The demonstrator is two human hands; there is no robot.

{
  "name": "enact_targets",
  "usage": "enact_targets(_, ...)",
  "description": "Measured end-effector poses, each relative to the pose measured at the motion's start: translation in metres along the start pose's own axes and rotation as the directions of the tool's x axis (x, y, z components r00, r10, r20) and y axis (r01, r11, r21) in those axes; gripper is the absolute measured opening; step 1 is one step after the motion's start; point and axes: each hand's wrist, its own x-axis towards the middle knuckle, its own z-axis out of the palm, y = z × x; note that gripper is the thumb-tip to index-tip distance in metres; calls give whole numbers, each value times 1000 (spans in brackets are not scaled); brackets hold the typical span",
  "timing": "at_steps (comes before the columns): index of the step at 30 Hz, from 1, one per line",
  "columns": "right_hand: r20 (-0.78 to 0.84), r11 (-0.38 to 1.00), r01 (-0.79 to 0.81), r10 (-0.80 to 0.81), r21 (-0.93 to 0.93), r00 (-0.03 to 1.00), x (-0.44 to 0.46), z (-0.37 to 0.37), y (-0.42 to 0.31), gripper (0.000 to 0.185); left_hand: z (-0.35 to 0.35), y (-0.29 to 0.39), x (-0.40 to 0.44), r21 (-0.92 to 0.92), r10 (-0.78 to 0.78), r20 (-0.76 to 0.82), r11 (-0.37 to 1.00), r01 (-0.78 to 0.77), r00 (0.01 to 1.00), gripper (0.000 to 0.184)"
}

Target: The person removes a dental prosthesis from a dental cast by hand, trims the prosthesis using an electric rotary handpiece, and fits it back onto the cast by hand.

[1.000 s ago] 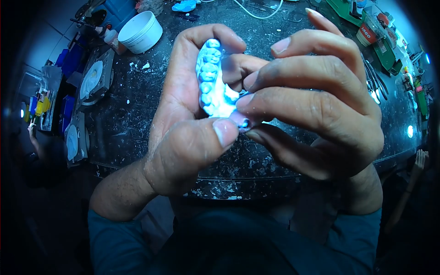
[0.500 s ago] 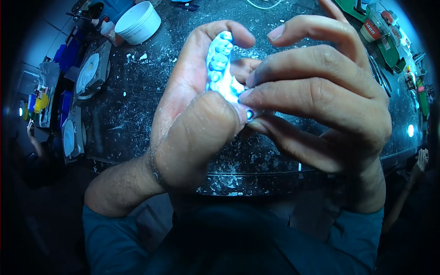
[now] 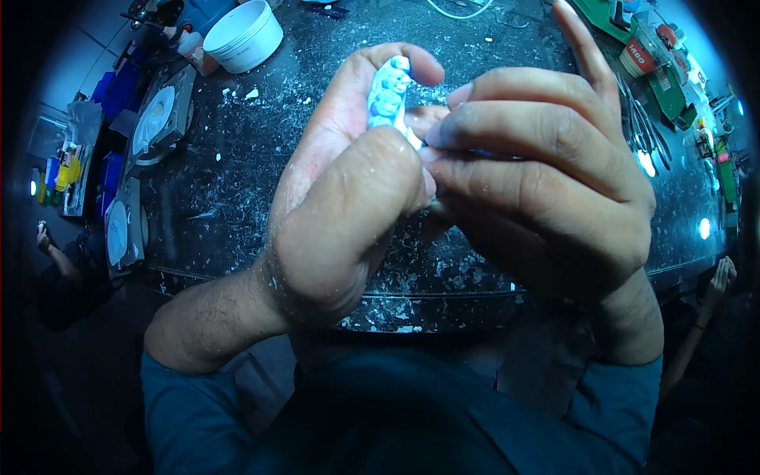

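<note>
A whitish-blue dental model [image 3: 388, 93] with a row of moulded teeth stands between my two hands above the bench. My left hand [image 3: 340, 198] wraps round it, the thumb pressed across its near part and the index finger curled at the far end. From the right, my right hand [image 3: 546, 158] pinches at the model's near right side with bent fingertips, while its little finger points up and away. The two thumbs and fingers meet there, so that end of the model is hidden, along with anything small between the fingertips.
The dark bench [image 3: 237, 190] is specked with white plaster. A white tub [image 3: 244, 39] stands at the back left, near grey devices with round pale plates [image 3: 154, 123]. Metal hand tools [image 3: 645, 131] and green bins [image 3: 673, 91] lie at right. Other people's hands [image 3: 722, 277] show at the edges.
The model has turned in my hands, and my left thumb now covers more of its near teeth. The small shiny round spot at its near end is hidden now. My right fingers have closed in.
</note>
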Motion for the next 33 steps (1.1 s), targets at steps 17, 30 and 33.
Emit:
enact_targets(17, 36, 1000, 2, -3, 31, 999, 1, -7, -3, 36, 1, 6, 4, -279, -81, 86, 955, 102, 993, 71)
enact_targets(30, 48, 999, -1, 0, 33, 999, 1, -9, -4, 35, -1, 2, 5, -213, -36, 94, 975, 55, 995, 72)
enact_targets(33, 51, 1000, 12, -13, 18, 999, 1, -9, -3, 33, 1, -3, 6, -149, 56, 65, 988, -46, 996, 71)
